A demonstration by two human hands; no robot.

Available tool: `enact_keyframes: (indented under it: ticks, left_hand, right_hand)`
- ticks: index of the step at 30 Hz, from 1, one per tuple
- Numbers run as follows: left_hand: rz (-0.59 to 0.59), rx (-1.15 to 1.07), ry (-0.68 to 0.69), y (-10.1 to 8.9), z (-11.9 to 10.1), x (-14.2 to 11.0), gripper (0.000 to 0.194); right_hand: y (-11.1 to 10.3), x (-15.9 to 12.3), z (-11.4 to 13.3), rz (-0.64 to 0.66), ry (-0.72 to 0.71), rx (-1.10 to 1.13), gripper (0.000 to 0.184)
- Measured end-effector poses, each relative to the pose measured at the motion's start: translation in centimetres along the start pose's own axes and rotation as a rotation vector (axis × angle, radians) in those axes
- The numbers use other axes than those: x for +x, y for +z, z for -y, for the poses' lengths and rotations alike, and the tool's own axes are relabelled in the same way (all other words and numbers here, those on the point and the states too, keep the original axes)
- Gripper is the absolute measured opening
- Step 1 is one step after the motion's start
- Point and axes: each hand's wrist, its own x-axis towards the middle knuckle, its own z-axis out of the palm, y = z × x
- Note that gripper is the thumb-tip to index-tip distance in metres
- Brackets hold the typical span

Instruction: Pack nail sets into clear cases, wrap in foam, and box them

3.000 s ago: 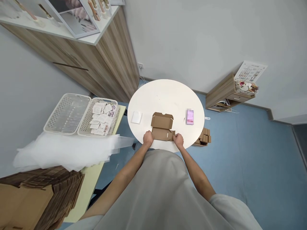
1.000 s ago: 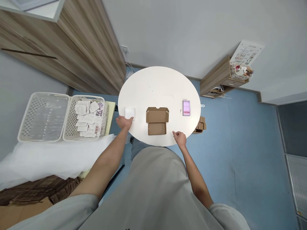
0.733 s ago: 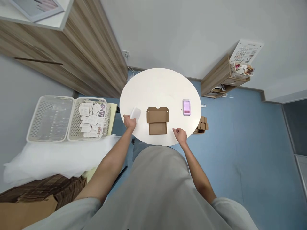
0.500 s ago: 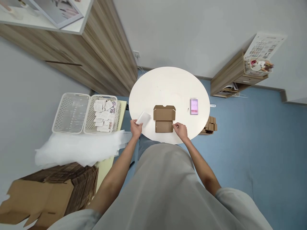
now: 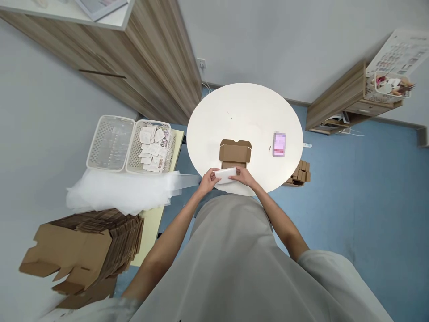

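Note:
A small open brown cardboard box (image 5: 235, 153) lies on the round white table (image 5: 244, 116), its lid flap raised at the far side. Just in front of it, both hands hold a white flat packet (image 5: 225, 175). My left hand (image 5: 209, 179) grips the packet's left end and my right hand (image 5: 243, 177) grips its right end, fingers closed round it. The packet covers the box's near edge.
A pink phone (image 5: 279, 144) lies on the table's right. Small brown boxes (image 5: 300, 172) are stacked on the blue floor. To the left stand two white baskets (image 5: 110, 144), one holding packets, with white foam sheets (image 5: 124, 192) and flat cardboard blanks (image 5: 87, 246). A wooden cabinet (image 5: 140, 67) stands behind.
My left hand picked the white packet up from the table's left and carried it in front of the box. My right hand came in and took its other end.

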Motion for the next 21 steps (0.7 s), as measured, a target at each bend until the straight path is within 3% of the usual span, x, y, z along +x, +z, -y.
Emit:
enact_keyframes:
  ticks: [3, 7, 13, 21]
  left_hand:
    - [0.052, 0.052, -0.040, 1.6, -0.9, 2.4, 0.047]
    - [-0.060, 0.223, -0.185, 3.5, -1.7, 4.9, 0.044]
    - [-0.213, 0.490, -0.247, 5.5, -1.8, 6.7, 0.034]
    - [-0.125, 0.815, -0.256, 6.6, -1.5, 7.2, 0.028]
  right_hand:
    - [-1.0, -0.6, -0.5, -0.082, 0.084, -0.120, 0.026]
    - [-1.8, -0.3, -0.5, -0.221, 0.222, -0.373, 0.028]
    - [-1.3, 1.9, -0.4, -0.198, 0.320, -0.551, 0.022]
    - [0.3, 3.4, -0.1, -0.123, 0.405, -0.661, 0.016]
